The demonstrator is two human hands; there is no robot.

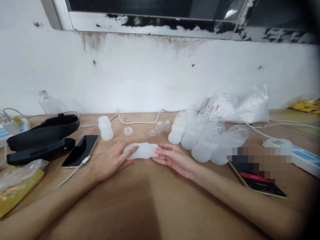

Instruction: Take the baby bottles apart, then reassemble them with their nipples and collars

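Observation:
A frosted white baby bottle (pixel 142 150) lies on its side between my hands, low over the table. My left hand (pixel 115 157) wraps its base end. At the other end, the fingers of my right hand (pixel 175 159) close around the neck. Another frosted bottle (pixel 106 129) stands upright beyond my left hand. Clear collar rings (pixel 128 131) sit just behind the held bottle. A small clear teat (pixel 152 132) lies near two clear dome caps (pixel 158 127). Several bottles with clear domed tops (pixel 203 148) stand or lean clustered right of my right hand.
A phone (pixel 80 150) with a cable and a black case (pixel 42 133) lie left; another phone (pixel 257 178) lies right. White plastic bags (pixel 240 106) rest against the wall. A power strip (pixel 305 158) is far right, a yellow bag (pixel 22 186) near left, a clear bottle (pixel 47 103) behind.

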